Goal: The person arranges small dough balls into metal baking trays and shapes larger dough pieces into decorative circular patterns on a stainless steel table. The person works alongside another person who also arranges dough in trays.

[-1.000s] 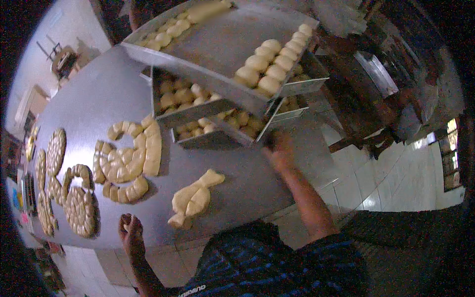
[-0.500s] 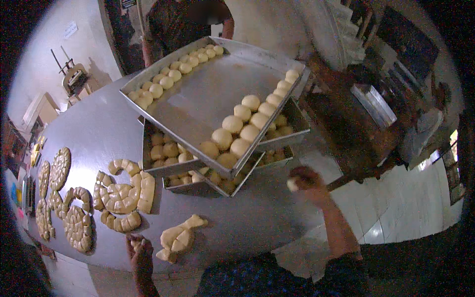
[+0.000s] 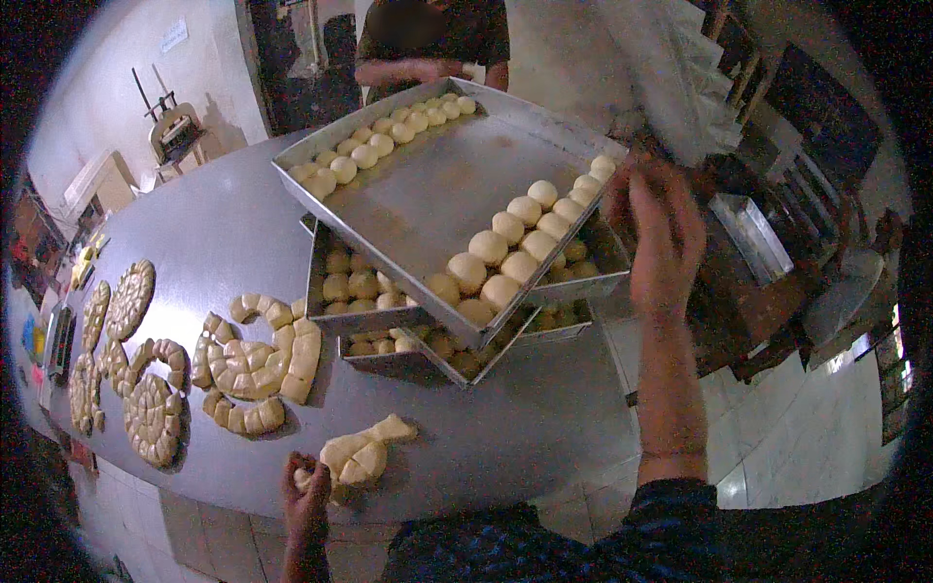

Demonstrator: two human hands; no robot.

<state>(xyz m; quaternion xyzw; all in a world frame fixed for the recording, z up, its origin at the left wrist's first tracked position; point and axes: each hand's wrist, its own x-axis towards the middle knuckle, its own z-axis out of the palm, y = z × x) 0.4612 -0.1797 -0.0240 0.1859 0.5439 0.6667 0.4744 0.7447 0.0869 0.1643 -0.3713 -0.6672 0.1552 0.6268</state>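
Observation:
My left hand (image 3: 307, 491) is closed, fingers pinched round a small piece of dough (image 3: 304, 479) at the front of the table. It touches the near end of a scored dough lump (image 3: 356, 459). My right hand (image 3: 663, 228) is raised at the right edge of the top metal tray (image 3: 408, 288), beside the far end of a double row of dough balls (image 3: 523, 211). Its fingers are partly hidden and blurred, so whether a ball is in them is unclear. Smaller dough balls (image 3: 364, 155) line the tray's left side; bare metal lies between the rows.
Beneath the top tray, more trays (image 3: 381, 322) of dough balls are stacked crosswise. Several cut dough rounds (image 3: 248, 369) lie on the left of the metal table (image 3: 219, 204). A person (image 3: 432, 49) stands behind the trays. A dough press (image 3: 175, 131) stands at the far left.
My right hand, which held a dough ball low by the table's right side, has risen to the tray's edge. My left hand has moved to the dough lump. The other person's forearm now shows behind the tray.

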